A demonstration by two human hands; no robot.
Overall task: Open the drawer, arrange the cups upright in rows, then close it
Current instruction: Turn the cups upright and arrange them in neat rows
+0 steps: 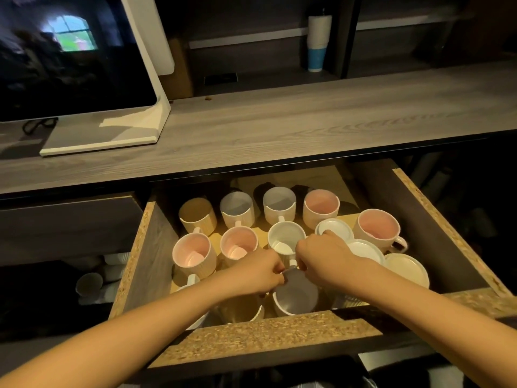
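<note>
The drawer (436,219) stands pulled out below the counter, full of ribbed cups. Several stand upright in a back row, among them a pink-lined cup (321,205). A second row holds two pink-lined cups (193,252) and a white cup (285,238). At the right, several cups lie upside down, bases up (407,268), beside an upright pink cup (376,225). My left hand (258,271) and my right hand (321,260) both pinch the far rim of a white cup (296,296) at the drawer's front. Another cup (240,309) sits left of it, partly under my left arm.
A wood-grain counter (279,121) runs above the drawer, with a white-framed screen (70,57) on its stand at the left. A stack of paper cups (317,43) stands on a back shelf. More white cups (89,284) show in the dark space left of the drawer.
</note>
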